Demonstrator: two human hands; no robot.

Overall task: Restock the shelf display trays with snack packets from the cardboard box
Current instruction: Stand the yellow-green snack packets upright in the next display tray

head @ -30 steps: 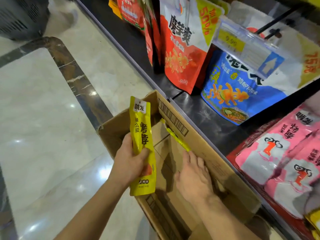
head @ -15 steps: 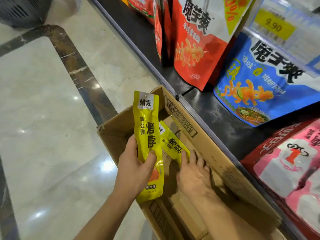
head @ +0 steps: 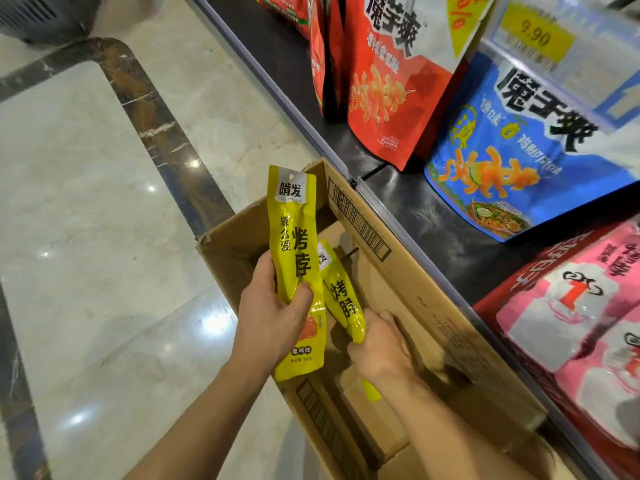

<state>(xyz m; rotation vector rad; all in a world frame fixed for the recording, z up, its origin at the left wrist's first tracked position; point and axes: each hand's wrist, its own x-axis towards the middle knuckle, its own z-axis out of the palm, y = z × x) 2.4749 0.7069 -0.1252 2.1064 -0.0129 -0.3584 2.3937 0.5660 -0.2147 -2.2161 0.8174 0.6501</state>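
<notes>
The cardboard box (head: 450, 306) stands open beneath both hands. The left hand (head: 273, 317) wraps thumb and fingers round the middle of a tall yellow packet (head: 294, 244), its top free above the thumb; the slick film could slide through. The right hand (head: 381, 344), inside the box, curls round the lower end of a second yellow packet (head: 341, 296); gripped so near its tip, it could drop back.

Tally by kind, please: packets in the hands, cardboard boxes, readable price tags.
Yellow packets: 2, one in the left hand, one in the right hand
Cardboard box: 1
Price tag: 1
Total: 4
</notes>
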